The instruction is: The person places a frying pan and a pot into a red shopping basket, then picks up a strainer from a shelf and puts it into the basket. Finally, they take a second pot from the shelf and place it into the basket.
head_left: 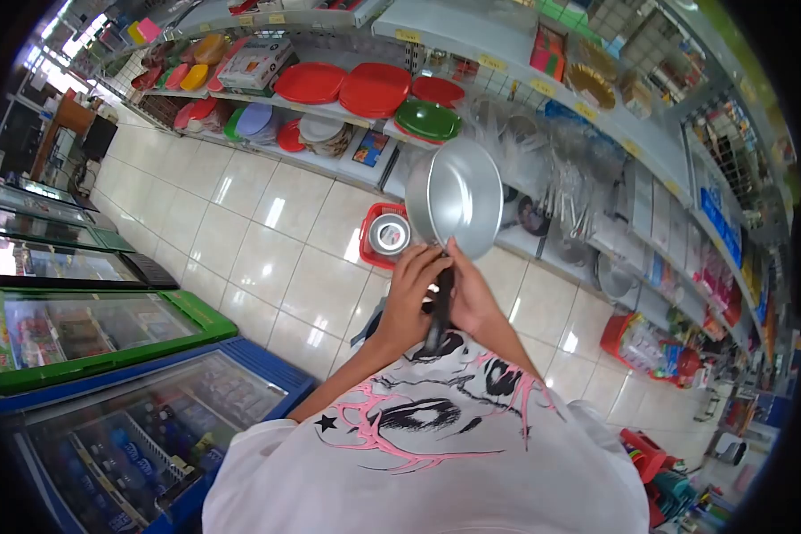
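A silver metal pan (465,198) with a dark handle (439,311) is held in front of my chest, its shiny inside facing up. My left hand (413,294) is wrapped round the handle from the left, fingers near where it joins the pan. On the right side of the same handle is my right hand (470,294), its thumb or a finger reaching up to the pan's rim. Beneath them on the floor, a red basket (366,240) holds a round silver container (390,234).
Shelves (338,112) with red plates (375,88) and a green tray (428,119) run along the far side. Glass-topped freezers (200,311) stand at the left. A red basket of packaged goods (645,347) sits on the tiled floor at the right.
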Action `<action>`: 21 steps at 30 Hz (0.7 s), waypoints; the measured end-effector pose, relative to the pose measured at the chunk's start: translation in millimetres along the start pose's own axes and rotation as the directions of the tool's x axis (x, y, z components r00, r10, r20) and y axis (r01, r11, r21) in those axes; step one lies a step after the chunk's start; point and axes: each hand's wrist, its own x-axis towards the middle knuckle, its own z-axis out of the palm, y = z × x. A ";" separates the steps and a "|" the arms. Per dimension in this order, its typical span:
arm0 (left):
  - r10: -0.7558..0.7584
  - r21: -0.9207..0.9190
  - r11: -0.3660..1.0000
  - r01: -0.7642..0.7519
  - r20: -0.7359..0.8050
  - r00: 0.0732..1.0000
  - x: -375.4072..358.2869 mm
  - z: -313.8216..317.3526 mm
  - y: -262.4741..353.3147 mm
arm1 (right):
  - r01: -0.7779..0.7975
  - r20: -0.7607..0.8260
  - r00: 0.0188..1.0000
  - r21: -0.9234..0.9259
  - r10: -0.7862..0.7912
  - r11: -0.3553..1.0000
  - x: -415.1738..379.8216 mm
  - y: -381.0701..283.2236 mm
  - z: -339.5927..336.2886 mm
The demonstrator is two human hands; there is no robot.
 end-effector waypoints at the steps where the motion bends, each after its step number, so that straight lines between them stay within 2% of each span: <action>1: -0.004 0.009 1.000 0.004 0.022 1.000 -4.6 -1.6 10.9 | 0.055 -0.024 0.998 -0.015 -0.055 0.998 -6.0 -3.3 -2.8; 3: 0.089 0.261 0.955 -0.142 0.205 0.975 -13.2 -3.2 29.8 | 0.016 -0.016 1.000 -0.056 -0.016 0.998 -34.6 -20.9 -2.0; 4: 0.143 0.242 0.947 -0.210 0.266 0.953 -17.1 -4.6 33.4 | 0.017 -0.018 1.000 -0.027 -0.017 0.999 -39.4 -21.3 -14.8; 5: 0.144 0.243 0.945 -0.218 0.290 0.946 -25.4 -5.5 30.8 | 0.022 -0.083 0.996 -0.090 -0.029 0.996 -43.9 -22.0 -29.1; 6: 0.153 0.112 0.976 -0.189 0.270 0.951 -33.7 -5.3 23.7 | 0.024 -0.144 0.988 -0.159 -0.047 0.987 -48.8 -24.8 -41.7; 7: 0.157 -0.023 0.988 -0.156 0.247 0.956 -42.3 -2.2 20.2 | 0.028 -0.146 0.988 -0.145 -0.050 0.989 -55.7 -28.3 -53.1; 8: -0.068 -0.096 0.993 0.074 0.064 0.996 -51.5 4.9 29.9 | 0.013 -0.126 0.991 -0.223 -0.042 0.975 -64.8 -30.5 -62.9; 9: -0.177 -0.190 0.967 0.170 -0.022 0.984 -55.7 8.0 27.6 | -0.002 -0.107 0.994 -0.302 -0.031 0.953 -72.9 -31.1 -70.2; 10: -0.293 -0.290 0.923 0.254 -0.099 0.951 -57.9 10.5 22.3 | -0.014 -0.133 0.990 -0.351 -0.035 0.936 -80.4 -31.0 -75.0; 11: -0.485 -0.493 0.795 0.355 -0.164 0.859 -55.8 14.0 20.1 | -0.020 -0.139 0.990 -0.345 -0.030 0.938 -88.0 -29.3 -78.9; 12: -0.552 -0.513 0.759 0.400 -0.182 0.814 -48.0 11.5 17.3 | -0.037 -0.116 0.993 -0.482 -0.022 0.875 -95.2 -26.9 -82.7; 14: -0.679 -0.555 0.634 0.539 -0.066 0.731 -33.0 6.0 18.0 | -0.071 -0.119 0.993 -0.706 -0.019 0.705 -111.2 -21.7 -82.8; 15: -0.732 -0.567 0.569 0.596 -0.018 0.681 -27.7 7.3 20.5 | -0.076 -0.125 0.992 -0.700 -0.017 0.710 -119.5 -19.6 -82.5; 18: -0.713 -0.504 0.607 0.614 -0.005 0.701 -21.0 16.3 29.7 | -0.012 -0.020 1.000 -0.742 -0.005 0.670 -139.3 -19.1 -87.5; 19: -0.697 -0.493 0.618 0.613 0.018 0.717 -20.7 24.3 32.7 | 0.001 -0.028 0.999 -0.729 -0.031 0.685 -149.4 -21.8 -92.8; 21: -0.580 -0.508 0.701 0.500 0.003 0.815 -27.6 32.5 33.2 | -0.058 -0.070 0.997 -0.720 0.011 0.692 -160.8 -27.3 -97.0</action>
